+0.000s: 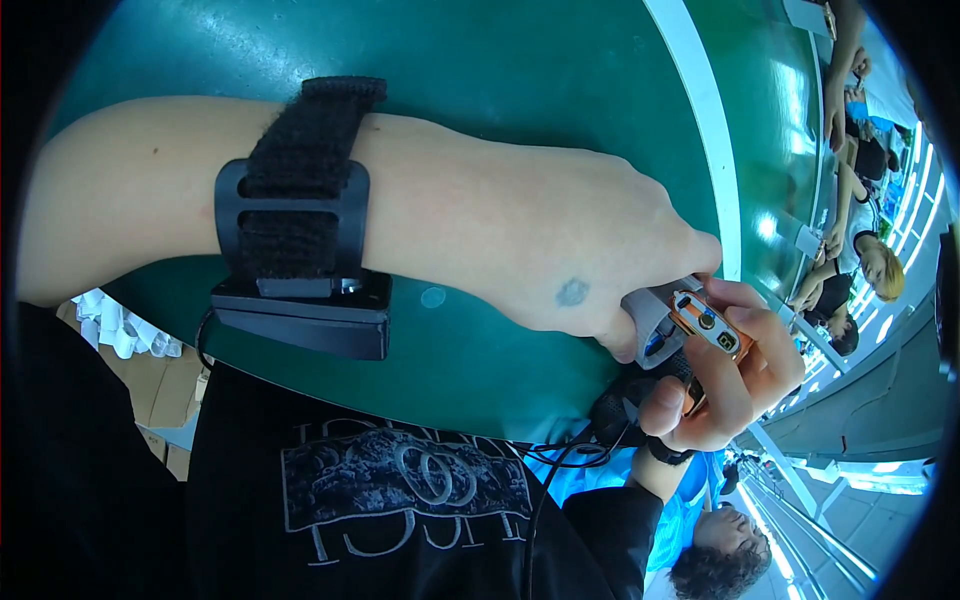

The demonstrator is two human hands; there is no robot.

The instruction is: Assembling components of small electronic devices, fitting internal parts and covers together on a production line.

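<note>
My left hand (630, 235) reaches across from the left, back of the hand upward, its fingers mostly hidden. Its thumb and fingertips close on a small grey curved sleeve-like piece (652, 330). Pressed close against that piece is a small oblong object with an orange rim and a pale end face with round openings (708, 322). My right hand (745, 375), coming up from the lower right, grips this oblong object between curled fingers and thumb. Whether the two pieces are joined, I cannot tell.
Beneath my arms lies a green tabletop (480, 60) with a white strip (700, 100) across it. A black strapped device (300, 315) sits on my left forearm. Black cables (570, 452) hang near the table edge. A cardboard box (160, 385) holds white pieces. Other people sit nearby.
</note>
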